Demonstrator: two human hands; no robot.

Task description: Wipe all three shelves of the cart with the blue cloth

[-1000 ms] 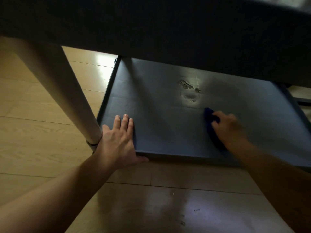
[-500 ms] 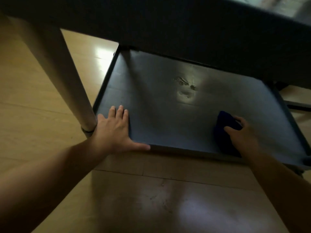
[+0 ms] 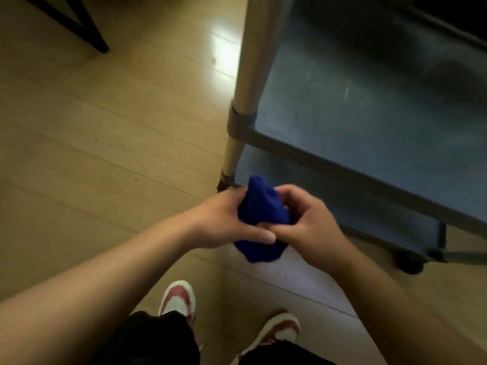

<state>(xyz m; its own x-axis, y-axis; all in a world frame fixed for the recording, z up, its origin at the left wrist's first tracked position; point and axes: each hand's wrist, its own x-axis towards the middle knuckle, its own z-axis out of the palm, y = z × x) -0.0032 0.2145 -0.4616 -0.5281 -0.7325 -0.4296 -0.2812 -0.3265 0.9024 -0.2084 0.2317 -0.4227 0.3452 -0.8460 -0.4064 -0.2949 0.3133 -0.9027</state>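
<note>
The blue cloth (image 3: 259, 219) is bunched up between both hands, in front of the cart and above the floor. My left hand (image 3: 224, 219) grips its left side with the thumb across the front. My right hand (image 3: 307, 222) holds its right side with fingers curled in. The cart stands to the right: a dark blue-grey middle shelf (image 3: 369, 111) fills the upper right, and a strip of the bottom shelf (image 3: 355, 206) shows below its front rail. Neither hand touches the cart.
A pale cart leg (image 3: 253, 61) with a grey collar runs down to a caster (image 3: 224, 183) just above my hands. Another caster (image 3: 409, 263) sits at the right. Wooden floor (image 3: 105, 127) spreads left. A black furniture leg (image 3: 79, 25) is top left. My red-and-white shoes (image 3: 179, 301) are below.
Both hands have left the bottom shelf and come together off the cart, now holding the cloth between them. The view has risen from under the cart to above the middle shelf.
</note>
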